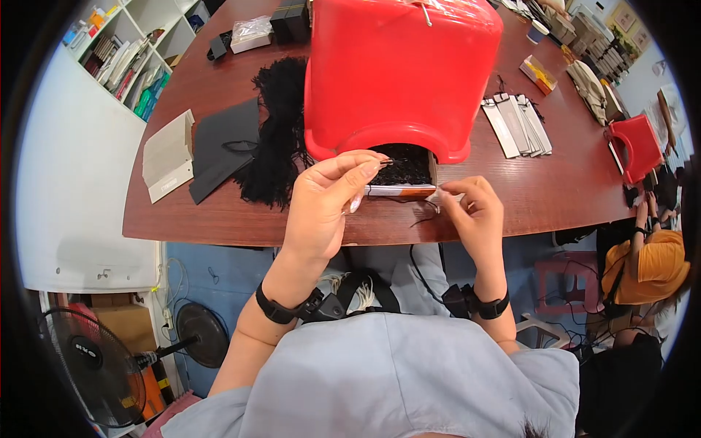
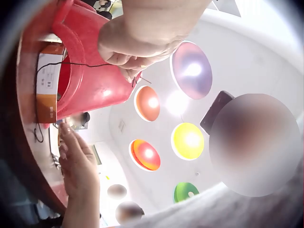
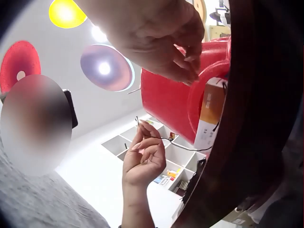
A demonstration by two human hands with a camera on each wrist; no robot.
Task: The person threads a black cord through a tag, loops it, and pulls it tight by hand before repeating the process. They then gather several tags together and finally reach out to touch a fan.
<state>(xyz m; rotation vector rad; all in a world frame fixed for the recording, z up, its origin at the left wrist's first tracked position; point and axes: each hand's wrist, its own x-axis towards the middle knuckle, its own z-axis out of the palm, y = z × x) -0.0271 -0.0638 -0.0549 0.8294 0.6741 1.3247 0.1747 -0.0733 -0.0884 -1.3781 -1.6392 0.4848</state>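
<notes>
My left hand is raised in front of a red plastic stool, pinching a thin black cord between thumb and fingertips. Short dark ends of the cord stick out past the fingertips in the right wrist view. From this hand the cord runs across a white and orange box, and its slack loops by the table edge. Under the stool's arch, the box is filled with black strands. My right hand hovers at the box's right front corner, fingers loosely bent, with nothing visible held.
Left of the stool lie a heap of black cords, black card sheets and a grey-beige board. To the right are white tags and a small yellow box. Another person sits at the far right.
</notes>
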